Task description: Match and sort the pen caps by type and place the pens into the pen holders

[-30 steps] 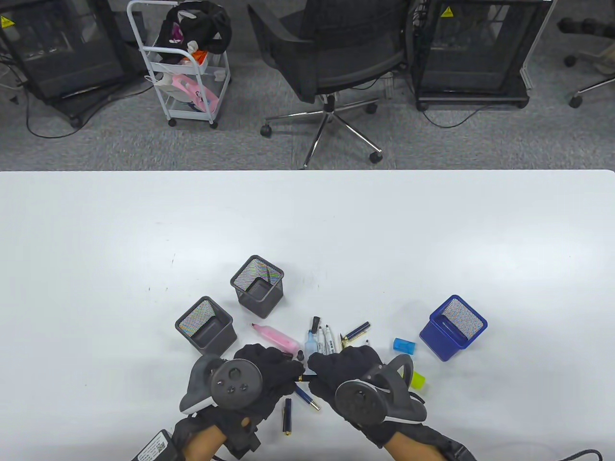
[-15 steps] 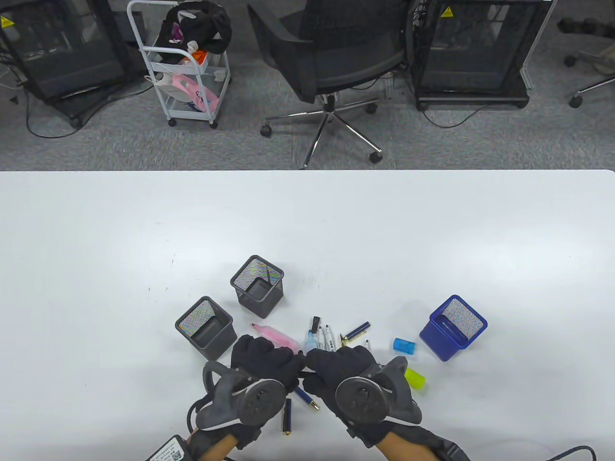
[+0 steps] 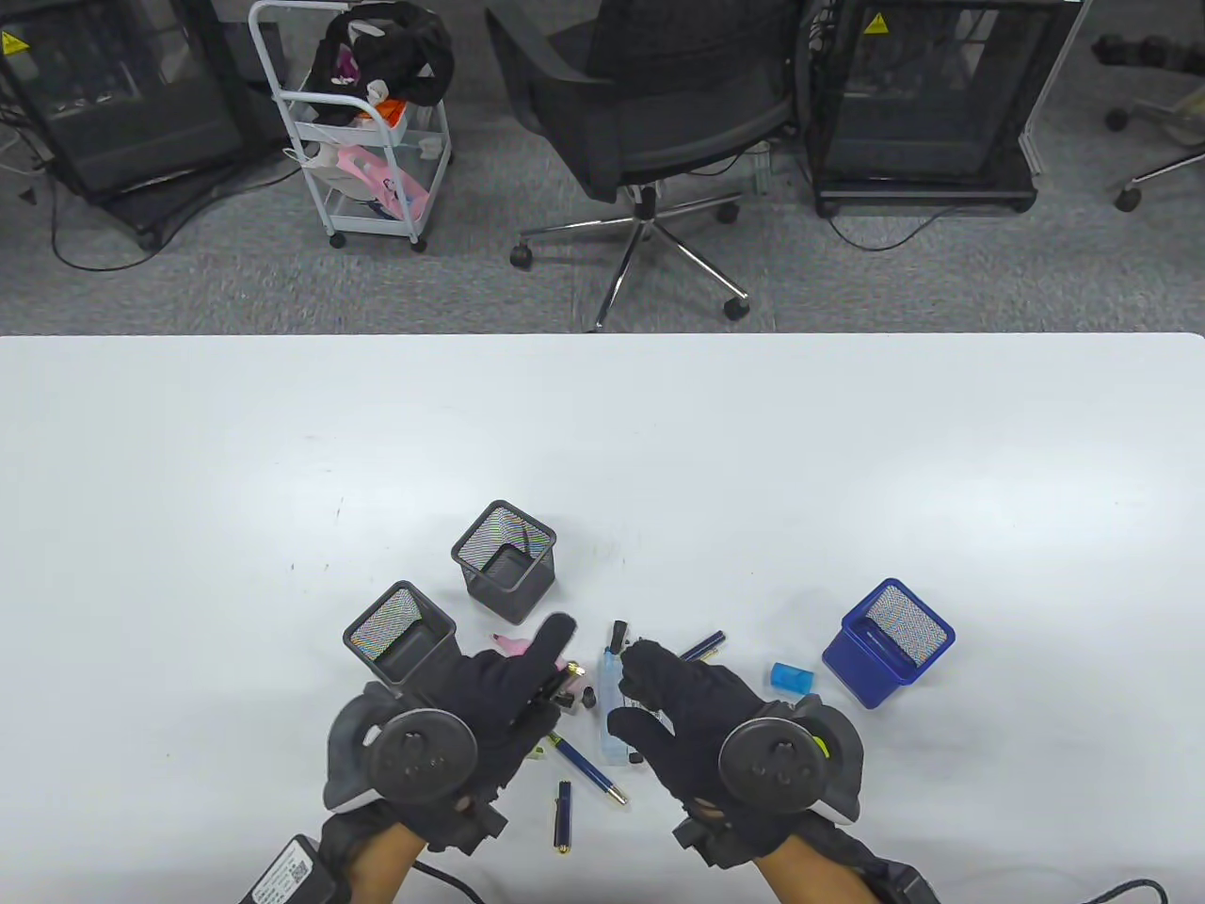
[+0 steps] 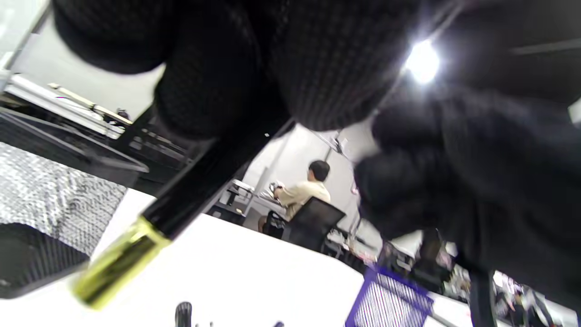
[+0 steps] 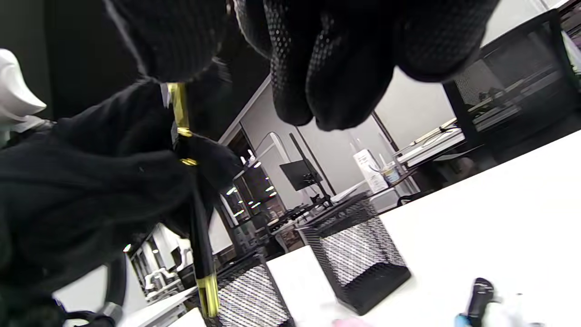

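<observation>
A person's gloved left hand [image 3: 490, 692] is gripping a black pen with gold trim [image 3: 555, 686], fingers curled round the barrel and the forefinger pointing out straight. In the left wrist view the black pen's gold end [image 4: 115, 263] is sticking out below the fingers, angled down toward the table [image 3: 847, 452]. That tilt, as I judge it, is aiming the pen at a holder.

Taking the nearer black mesh holder [image 3: 403, 640] as the landmark: the held pen is hovering just to its right, the second black mesh holder [image 3: 505, 559] is standing just behind and to its right, and the blue mesh holder [image 3: 888, 642] is sitting well off to its right.

The right hand [image 3: 682, 711] is hanging over the loose heap of pens to the landmark's right, fingers loosely bent and holding nothing that I can make out, probably ready to pick the next piece. Under it a pale blue highlighter [image 3: 612, 706] is lying flat. Two dark blue pens with gold tips [image 3: 588, 767] are resting on the table nearer the person. A pink highlighter [image 3: 516, 646] is peeking out beside the left forefinger, and a blue cap [image 3: 791, 677] is lying near the blue holder.

No brand or writing on the pens is readable; a yellow warning sticker [image 3: 876, 24] is showing on a far cabinet, its mark too small to read.
</observation>
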